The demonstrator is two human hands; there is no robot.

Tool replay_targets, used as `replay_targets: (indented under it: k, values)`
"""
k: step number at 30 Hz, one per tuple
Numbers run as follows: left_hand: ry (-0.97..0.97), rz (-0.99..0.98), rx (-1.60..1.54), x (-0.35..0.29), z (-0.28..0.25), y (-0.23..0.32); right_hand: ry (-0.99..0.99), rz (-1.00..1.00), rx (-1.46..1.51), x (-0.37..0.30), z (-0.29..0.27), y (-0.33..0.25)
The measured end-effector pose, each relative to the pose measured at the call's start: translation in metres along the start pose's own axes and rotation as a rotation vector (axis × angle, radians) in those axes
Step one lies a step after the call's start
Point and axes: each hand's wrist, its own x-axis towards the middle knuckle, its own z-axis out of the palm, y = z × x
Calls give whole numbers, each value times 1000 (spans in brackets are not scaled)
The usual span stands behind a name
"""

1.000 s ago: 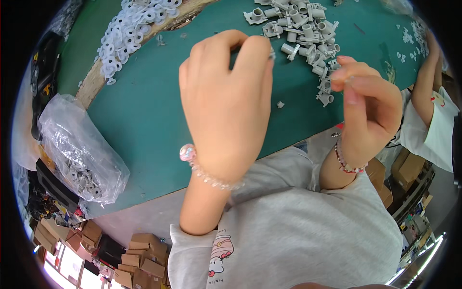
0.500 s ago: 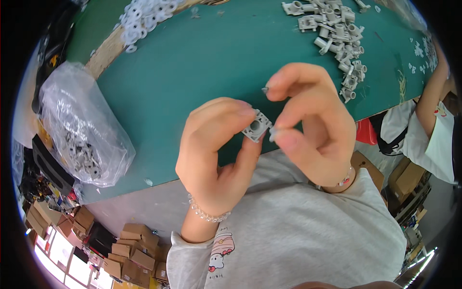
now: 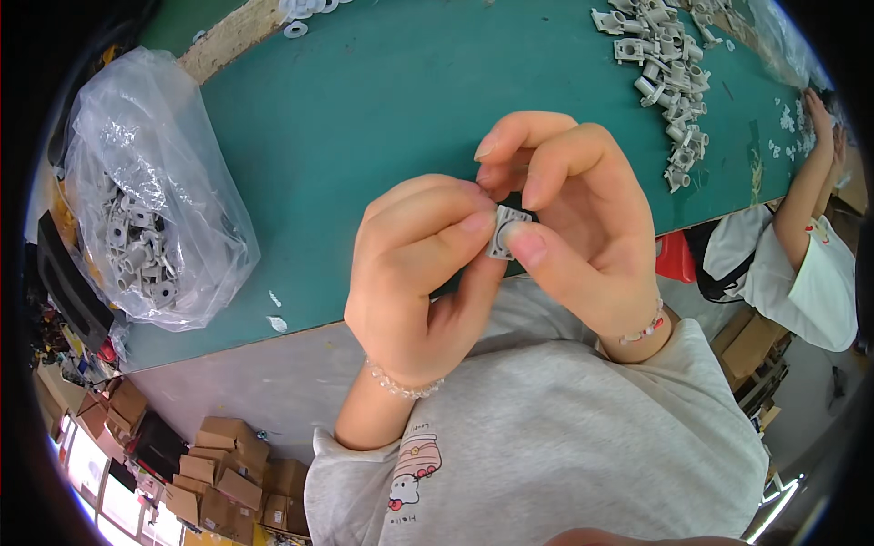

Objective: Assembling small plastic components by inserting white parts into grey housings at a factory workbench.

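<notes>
My left hand pinches a small grey plastic part, a squarish piece with a round opening, between its thumb and fingers. My right hand meets it from the other side, its thumb pressed against the face of the part over the opening. The right fingers curl above and behind, and the spot under the thumb is hidden. Whether a small piece lies under that thumb, I cannot tell. Both hands hover over the near edge of the green table.
A clear plastic bag of grey parts lies at the left. Loose grey fittings form a pile at the far right, and white washers sit at the far left. Another person's arm reaches in at right. Cardboard boxes are stacked beyond the table.
My right hand has moved left, bringing its thumb onto the grey part; a small translucent piece earlier at its thumb tip is now out of sight. The view has shifted slightly.
</notes>
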Motion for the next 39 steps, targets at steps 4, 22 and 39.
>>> replay_targets:
  k: [4,22,39]
  values:
    - [19,0,-5,-1,-1,-3,-13,-16,-13,5,1,1]
    - [31,-78,-225,-5,-2,-3,-279,158,200,19,-8,8]
    - [0,14,-190,-5,-3,-2,-107,158,364,4,10,7]
